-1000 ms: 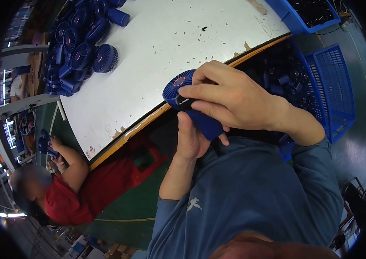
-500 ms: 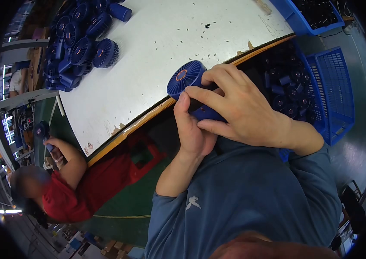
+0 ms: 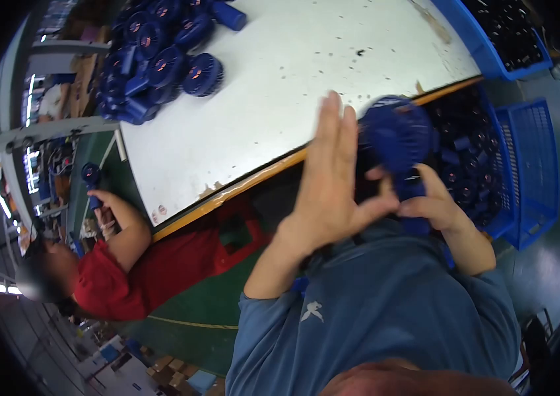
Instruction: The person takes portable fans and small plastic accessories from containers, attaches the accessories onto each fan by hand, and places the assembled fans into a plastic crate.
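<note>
A blue handheld fan point(image 3: 396, 132) is upright at the table's front edge, its round caged head blurred by motion. My right hand point(image 3: 439, 201) is closed around its handle, below the head. Just left of the fan, my left hand point(image 3: 325, 188) is open, with its fingers stretched upward and its thumb pointing at the handle. Whether that thumb touches the handle I cannot tell.
A pile of blue fans point(image 3: 161, 63) lies at the left of the white table point(image 3: 273, 86). Blue crates with dark parts point(image 3: 504, 39) and fan pieces point(image 3: 468, 158) stand at the right. A person in red point(image 3: 115, 277) sits at the left, holding a fan.
The fan has moved right and turned more upright. My left hand has come off its head and opened out; my right hand has shifted from the head down to the handle. The view has shifted somewhat.
</note>
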Available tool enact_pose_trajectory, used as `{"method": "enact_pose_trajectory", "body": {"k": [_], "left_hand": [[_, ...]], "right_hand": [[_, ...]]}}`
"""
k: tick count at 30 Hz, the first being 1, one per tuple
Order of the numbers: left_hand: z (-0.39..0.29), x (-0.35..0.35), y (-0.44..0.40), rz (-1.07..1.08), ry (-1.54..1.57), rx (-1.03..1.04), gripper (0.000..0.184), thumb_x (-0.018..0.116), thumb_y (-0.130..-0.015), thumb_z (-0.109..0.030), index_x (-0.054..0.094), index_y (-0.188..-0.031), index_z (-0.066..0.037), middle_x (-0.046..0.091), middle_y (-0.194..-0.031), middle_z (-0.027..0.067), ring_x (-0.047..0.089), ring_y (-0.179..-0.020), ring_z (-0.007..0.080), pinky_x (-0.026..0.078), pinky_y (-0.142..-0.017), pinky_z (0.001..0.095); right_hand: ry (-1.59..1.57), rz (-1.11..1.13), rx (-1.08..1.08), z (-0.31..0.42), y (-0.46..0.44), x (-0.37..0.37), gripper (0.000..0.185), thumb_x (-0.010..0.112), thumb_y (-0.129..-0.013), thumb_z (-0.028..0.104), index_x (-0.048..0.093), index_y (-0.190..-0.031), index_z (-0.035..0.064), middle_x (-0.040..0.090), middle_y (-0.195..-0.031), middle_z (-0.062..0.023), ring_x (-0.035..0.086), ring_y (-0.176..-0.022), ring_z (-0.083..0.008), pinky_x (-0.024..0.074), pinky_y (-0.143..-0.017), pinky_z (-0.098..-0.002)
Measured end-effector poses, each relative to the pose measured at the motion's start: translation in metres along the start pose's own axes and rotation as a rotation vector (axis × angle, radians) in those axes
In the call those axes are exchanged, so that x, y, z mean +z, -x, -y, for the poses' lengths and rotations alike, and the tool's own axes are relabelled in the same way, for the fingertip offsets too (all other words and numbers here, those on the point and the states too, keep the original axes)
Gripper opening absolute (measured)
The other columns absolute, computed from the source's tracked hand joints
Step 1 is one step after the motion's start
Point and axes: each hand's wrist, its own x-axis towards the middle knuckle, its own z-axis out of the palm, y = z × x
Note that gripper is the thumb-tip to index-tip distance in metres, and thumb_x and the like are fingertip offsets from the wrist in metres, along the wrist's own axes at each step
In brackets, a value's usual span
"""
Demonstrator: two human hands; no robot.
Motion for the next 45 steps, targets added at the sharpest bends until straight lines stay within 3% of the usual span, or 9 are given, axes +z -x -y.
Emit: {"method": "enact_pose_trajectory", "body": {"k": [4, 9, 15, 22, 31, 35, 37, 39, 45], "left_hand": [[0.075, -0.076, -0.003, -0.512, -0.240, -0.301, 0.080, 0.073, -0.084, -0.021, 0.030, -0.145, 0.007, 0.031, -0.150, 0.0277, 0.027, -0.143, 0.0366, 0.021, -0.117, 0.0427], [0.195, -0.153, -0.005, -0.639, -0.573, -0.446, 0.090, 0.075, -0.082, -0.046, 0.037, -0.139, 0.013, 0.038, -0.143, 0.0323, 0.036, -0.136, 0.0415, 0.025, -0.115, 0.0450], [0.234, -0.165, -0.055, -0.556, -0.937, -0.387, 0.087, 0.076, -0.075, -0.058, 0.056, -0.122, 0.013, 0.059, -0.121, 0.0319, 0.057, -0.114, 0.0427, 0.044, -0.101, 0.0444], [0.260, -0.177, -0.066, -0.395, -1.059, -0.414, 0.089, 0.066, -0.079, -0.066, 0.055, -0.128, 0.008, 0.059, -0.123, 0.0294, 0.054, -0.118, 0.0420, 0.041, -0.102, 0.0458], [0.140, -0.184, -0.045, -0.758, -0.584, -0.475, 0.067, 0.066, -0.090, -0.048, 0.055, -0.132, 0.003, 0.058, -0.130, 0.0220, 0.060, -0.113, 0.0288, 0.048, -0.096, 0.0365], [0.037, -0.147, -0.016, -1.070, 0.160, -0.208, 0.063, 0.057, -0.089, -0.037, 0.049, -0.135, 0.006, 0.054, -0.134, 0.0230, 0.053, -0.126, 0.0353, 0.042, -0.108, 0.0438], [0.000, -0.120, -0.018, -1.038, 0.424, 0.085, 0.051, 0.073, -0.085, -0.045, 0.062, -0.113, -0.004, 0.071, -0.096, 0.0142, 0.067, -0.072, 0.0367, 0.057, -0.063, 0.0481], [-0.004, -0.103, 0.013, -0.991, 0.886, -0.240, 0.077, 0.059, -0.086, -0.046, 0.042, -0.138, 0.009, 0.048, -0.137, 0.0279, 0.049, -0.128, 0.0409, 0.041, -0.108, 0.0479], [-0.025, 0.014, 0.010, -0.306, 1.463, -0.565, 0.088, 0.046, -0.082, -0.069, 0.051, -0.126, 0.007, 0.056, -0.113, 0.0324, 0.059, -0.104, 0.0397, 0.059, -0.078, 0.0416]], "right_hand": [[0.299, -0.587, -0.297, -0.031, 0.039, -0.047, 0.052, 0.067, -0.082, 0.017, 0.051, -0.127, -0.0043, 0.056, -0.087, -0.0007, 0.053, -0.078, -0.0082, 0.0432, -0.073, -0.0223], [0.413, -1.193, 0.025, -0.080, 0.101, -0.157, 0.031, 0.064, -0.085, 0.023, 0.063, -0.105, -0.0016, 0.060, -0.082, -0.0022, 0.055, -0.076, -0.0112, 0.0444, -0.072, -0.0263], [0.580, -1.474, 0.345, -0.169, 0.184, -0.263, 0.032, 0.070, -0.078, 0.025, 0.065, -0.098, 0.0010, 0.063, -0.073, -0.0055, 0.061, -0.059, -0.0180, 0.0478, -0.055, -0.0324], [0.778, -1.623, 0.499, -0.202, 0.227, -0.274, 0.063, 0.074, -0.067, 0.034, 0.063, -0.116, -0.0045, 0.067, -0.108, -0.0240, 0.065, -0.102, -0.0341, 0.0492, -0.091, -0.0384], [0.519, -1.845, 0.560, -0.209, 0.250, -0.306, 0.061, 0.075, -0.072, 0.037, 0.064, -0.115, -0.0049, 0.069, -0.106, -0.0222, 0.066, -0.102, -0.0315, 0.0490, -0.092, -0.0370], [0.992, -1.739, 0.385, -0.208, 0.233, -0.291, 0.048, 0.073, -0.079, 0.029, 0.063, -0.115, -0.0009, 0.070, -0.101, -0.0184, 0.069, -0.093, -0.0271, 0.0536, -0.084, -0.0365], [0.767, -1.578, 0.073, -0.179, 0.186, -0.251, 0.035, 0.069, -0.086, 0.017, 0.063, -0.115, -0.0004, 0.070, -0.097, -0.0131, 0.068, -0.088, -0.0200, 0.0545, -0.080, -0.0326], [0.503, -1.269, -0.101, -0.129, 0.129, -0.190, 0.030, 0.064, -0.091, 0.013, 0.061, -0.117, -0.0018, 0.069, -0.096, -0.0113, 0.066, -0.084, -0.0144, 0.0541, -0.077, -0.0286], [-0.235, -0.252, -0.123, -0.041, 0.031, -0.053, 0.052, 0.035, -0.106, 0.042, 0.055, -0.126, -0.0013, 0.066, -0.098, -0.0142, 0.067, -0.078, -0.0196, 0.0569, -0.067, -0.0294]]}}
